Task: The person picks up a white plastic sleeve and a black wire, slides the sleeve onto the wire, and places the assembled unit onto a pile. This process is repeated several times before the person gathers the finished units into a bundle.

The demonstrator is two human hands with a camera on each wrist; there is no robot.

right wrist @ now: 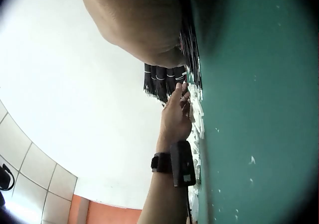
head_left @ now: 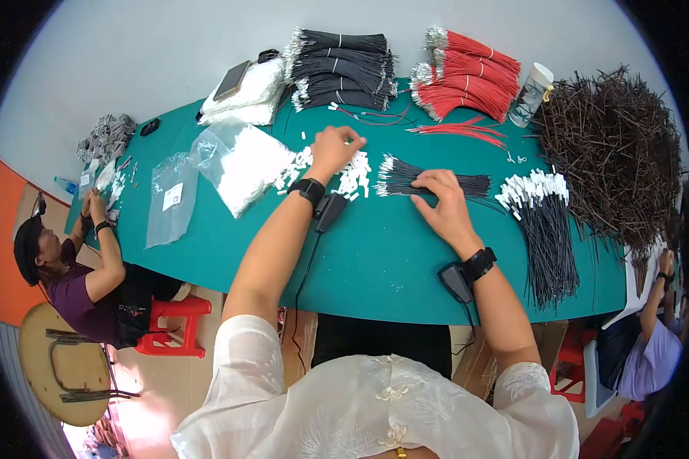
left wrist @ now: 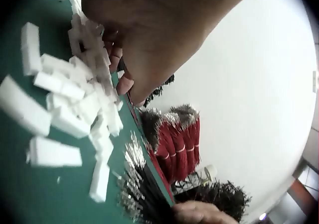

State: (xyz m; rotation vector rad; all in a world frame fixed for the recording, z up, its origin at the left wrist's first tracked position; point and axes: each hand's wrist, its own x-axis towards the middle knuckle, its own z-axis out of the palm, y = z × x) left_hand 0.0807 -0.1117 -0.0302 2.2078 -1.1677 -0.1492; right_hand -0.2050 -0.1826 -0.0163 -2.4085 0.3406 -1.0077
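Note:
My left hand (head_left: pixel 331 155) is over a heap of white plastic connector housings (head_left: pixel 353 174), its fingers bent and pointing right. In the left wrist view a small white bit (left wrist: pixel 121 73) shows between thumb and fingers; I cannot tell whether they pinch it. My right hand (head_left: pixel 444 200) rests on a bundle of black wires (head_left: pixel 398 177), fingers lying across it and thumb apart toward the near side. The wires' silvery terminal ends (left wrist: pixel 133 152) point left, toward the housings.
Black wires with white housings (head_left: pixel 547 229) lie right. Black bundles (head_left: pixel 341 73), red bundles (head_left: pixel 471 73) and a clear bottle (head_left: pixel 532 96) stand at the back, beside a dark tangled pile (head_left: pixel 612 153). A bag of housings (head_left: pixel 245 168) lies left. People sit at both ends.

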